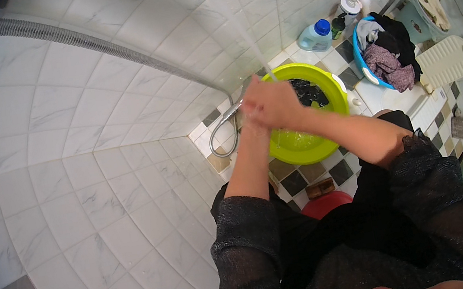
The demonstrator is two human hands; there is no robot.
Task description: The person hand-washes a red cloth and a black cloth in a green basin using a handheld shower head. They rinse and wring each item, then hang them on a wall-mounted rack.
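My right hand (277,102) lies across my left hand (256,117), and the two are pressed together above the left side of a lime-green plastic basin (342,110). Motion blur and overlap hide most of the fingers, so I cannot tell whether either hand grips anything. A thin stream of water (239,24) falls from above and passes just behind my hands. Dark wet cloth (310,92) lies in the basin's water, partly covered by my right hand. Bubbles show on the water near the basin's front.
A metal shower hose (105,50) runs along the tiled wall. Beyond the basin stands a detergent bottle (315,40) with a blue cap. To the right are a blue tub (359,59) of clothes and a cream washboard (447,60). A red stool (326,205) sits between my legs.
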